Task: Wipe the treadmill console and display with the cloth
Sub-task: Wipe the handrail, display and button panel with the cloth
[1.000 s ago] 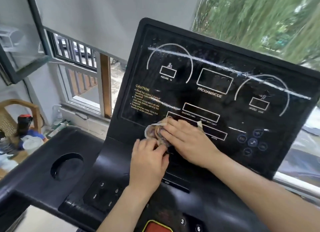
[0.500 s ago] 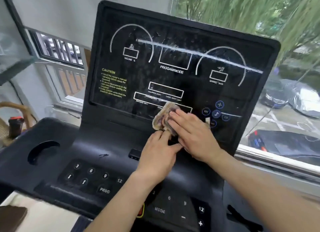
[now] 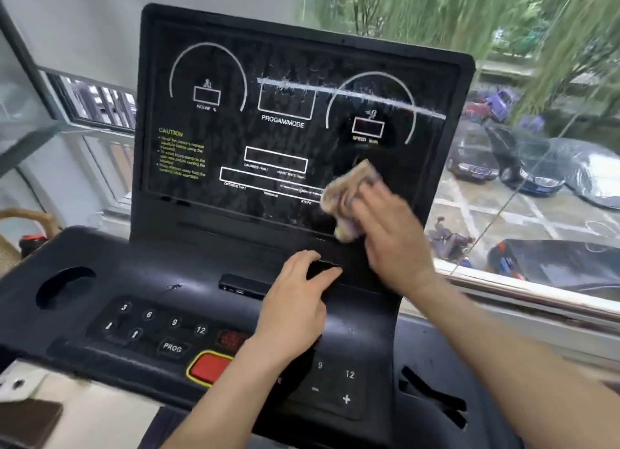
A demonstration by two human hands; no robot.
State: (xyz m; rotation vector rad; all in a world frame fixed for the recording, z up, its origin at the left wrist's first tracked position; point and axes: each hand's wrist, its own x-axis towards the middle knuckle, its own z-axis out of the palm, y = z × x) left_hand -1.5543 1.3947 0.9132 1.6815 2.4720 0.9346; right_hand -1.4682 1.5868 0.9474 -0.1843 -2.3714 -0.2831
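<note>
Cloth (image 3: 349, 198), a crumpled tan wad, sits against the lower right part of the treadmill's display (image 3: 235, 140), just beside the row of outlined readout boxes. The right hand (image 3: 392, 237) presses it to the glass with fingers that look stretched out flat, though motion blur softens them. A white streak (image 3: 352, 94) runs across the upper panel, through the PROGAM/MODE box and the speed arc. Below, the left hand (image 3: 298, 301) rests palm-down and loosely spread on the console (image 3: 134, 267), holding nothing, its fingertips beside a small black port block (image 3: 240, 286). Its forearm crosses the deck between the left keypad (image 3: 151, 324) and the right keypad (image 3: 335, 381), partly covering the red stop button (image 3: 209, 366). A cup recess (image 3: 63, 286) lies at far left. Parked cars (image 3: 533, 173) show through the window behind.
</note>
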